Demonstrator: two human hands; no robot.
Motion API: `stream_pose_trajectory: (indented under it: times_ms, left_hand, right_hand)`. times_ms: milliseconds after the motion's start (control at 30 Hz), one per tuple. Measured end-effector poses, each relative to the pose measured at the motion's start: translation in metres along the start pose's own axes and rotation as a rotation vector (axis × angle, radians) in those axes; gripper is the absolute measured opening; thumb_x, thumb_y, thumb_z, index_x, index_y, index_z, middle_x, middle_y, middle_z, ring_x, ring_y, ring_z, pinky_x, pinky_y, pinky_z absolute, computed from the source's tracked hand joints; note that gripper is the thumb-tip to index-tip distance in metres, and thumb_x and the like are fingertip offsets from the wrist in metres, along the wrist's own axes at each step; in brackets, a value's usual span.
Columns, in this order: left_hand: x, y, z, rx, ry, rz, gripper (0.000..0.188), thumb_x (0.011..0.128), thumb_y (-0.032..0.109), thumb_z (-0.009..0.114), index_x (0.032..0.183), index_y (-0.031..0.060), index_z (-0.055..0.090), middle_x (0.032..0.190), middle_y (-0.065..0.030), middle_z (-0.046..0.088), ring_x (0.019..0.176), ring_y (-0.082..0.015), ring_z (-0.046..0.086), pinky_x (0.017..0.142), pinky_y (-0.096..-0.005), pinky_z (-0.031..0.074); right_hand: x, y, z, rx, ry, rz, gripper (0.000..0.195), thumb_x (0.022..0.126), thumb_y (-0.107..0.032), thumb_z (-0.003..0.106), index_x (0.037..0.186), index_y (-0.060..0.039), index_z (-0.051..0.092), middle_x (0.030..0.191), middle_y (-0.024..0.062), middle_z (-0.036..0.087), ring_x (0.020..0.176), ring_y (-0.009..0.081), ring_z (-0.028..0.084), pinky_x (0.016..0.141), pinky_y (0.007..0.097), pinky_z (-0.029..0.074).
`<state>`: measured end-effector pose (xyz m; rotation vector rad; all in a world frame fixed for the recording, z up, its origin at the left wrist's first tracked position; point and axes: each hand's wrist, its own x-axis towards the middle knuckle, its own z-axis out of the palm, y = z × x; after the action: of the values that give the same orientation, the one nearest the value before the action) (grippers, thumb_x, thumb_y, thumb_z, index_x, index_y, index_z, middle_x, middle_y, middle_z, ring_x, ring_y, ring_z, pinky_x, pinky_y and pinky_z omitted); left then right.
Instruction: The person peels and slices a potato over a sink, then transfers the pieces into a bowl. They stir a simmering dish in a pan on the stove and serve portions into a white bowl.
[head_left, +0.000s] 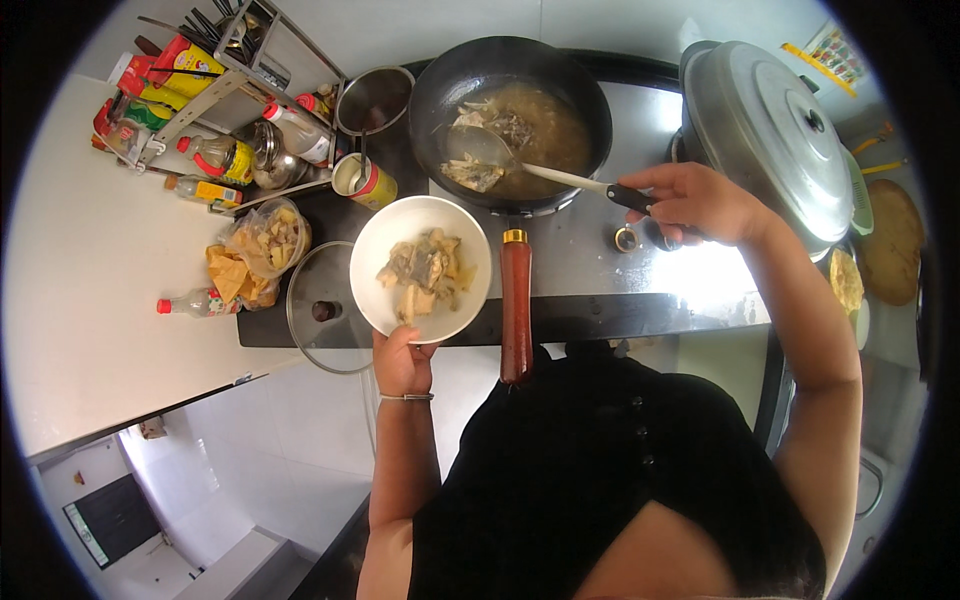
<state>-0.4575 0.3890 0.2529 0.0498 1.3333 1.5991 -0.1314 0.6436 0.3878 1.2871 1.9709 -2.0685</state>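
Observation:
My left hand (403, 356) grips the near rim of a white bowl (367, 300), which holds chunks of cooked fish (424, 266). The bowl is to the left of the wok's red wooden handle (516, 307). My right hand (686, 201) holds the black grip of a ladle (577, 180) with a pale shaft. The ladle's round head lies inside the black wok (442, 82), over brown broth (559, 142) and beside more pieces of fish (472, 174). What the ladle's head holds is hard to tell.
A large lidded aluminium pot (765, 135) stands at right. Left of the wok are a dark pot (375, 101), a can (375, 187) with a utensil in it, a glass lid (330, 285), a bag of food pieces (277, 236) and several bottles by a metal rack (225, 82).

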Motion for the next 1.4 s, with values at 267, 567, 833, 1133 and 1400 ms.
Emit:
stream_pose_trajectory:
  times_ms: [267,567,833,1133,1400]
  left_hand:
    - [0.001,0.003,0.004,-0.031,-0.050,-0.020,0.066,0.076,-0.003,0.050,0.140,0.0047,0.034,0.131,-0.0176,0.051,0.113,-0.0338,0.060,0.086,-0.0461,0.060]
    - [0.001,0.003,0.005,-0.019,-0.054,-0.018,0.067,0.075,-0.002,0.051,0.139,0.0023,0.033,0.129,-0.0196,0.052,0.110,-0.0355,0.062,0.084,-0.0469,0.060]
    - [0.001,0.004,0.003,-0.032,-0.065,-0.005,0.068,0.074,-0.003,0.050,0.140,0.0024,0.033,0.130,-0.0199,0.051,0.110,-0.0362,0.062,0.084,-0.0476,0.060]
    - [0.001,0.005,0.007,-0.018,-0.033,0.005,0.067,0.074,-0.003,0.048,0.139,0.0031,0.033,0.129,-0.0201,0.052,0.109,-0.0362,0.062,0.081,-0.0472,0.061]
    - [0.002,0.009,0.010,0.026,-0.052,0.016,0.065,0.076,-0.002,0.048,0.140,0.0023,0.036,0.131,-0.0189,0.053,0.114,-0.0362,0.060,0.087,-0.0495,0.058]
  right_hand:
    - [-0.013,-0.002,0.010,-0.032,0.027,0.008,0.052,0.086,0.000,0.052,0.137,0.0029,0.049,0.091,0.0058,0.069,0.059,0.0043,0.054,0.046,0.0179,0.040]
    - [-0.011,0.011,0.013,0.455,-0.029,0.034,0.051,0.090,-0.003,0.053,0.139,0.0080,0.043,0.097,0.0145,0.067,0.058,0.0064,0.048,0.039,0.0172,0.036]
    - [-0.016,0.014,0.008,0.583,-0.031,-0.059,0.051,0.092,-0.002,0.050,0.141,0.0089,0.038,0.105,0.0206,0.065,0.061,0.0077,0.049,0.040,0.0171,0.037]
    - [-0.041,-0.022,0.032,0.374,0.048,-0.022,0.053,0.088,0.000,0.051,0.140,0.0078,0.041,0.102,0.0171,0.066,0.060,0.0066,0.050,0.041,0.0177,0.038]
    - [-0.026,-0.032,0.078,0.104,-0.064,0.013,0.052,0.089,-0.003,0.056,0.139,0.0037,0.045,0.096,0.0086,0.067,0.062,0.0088,0.056,0.050,0.0233,0.045]
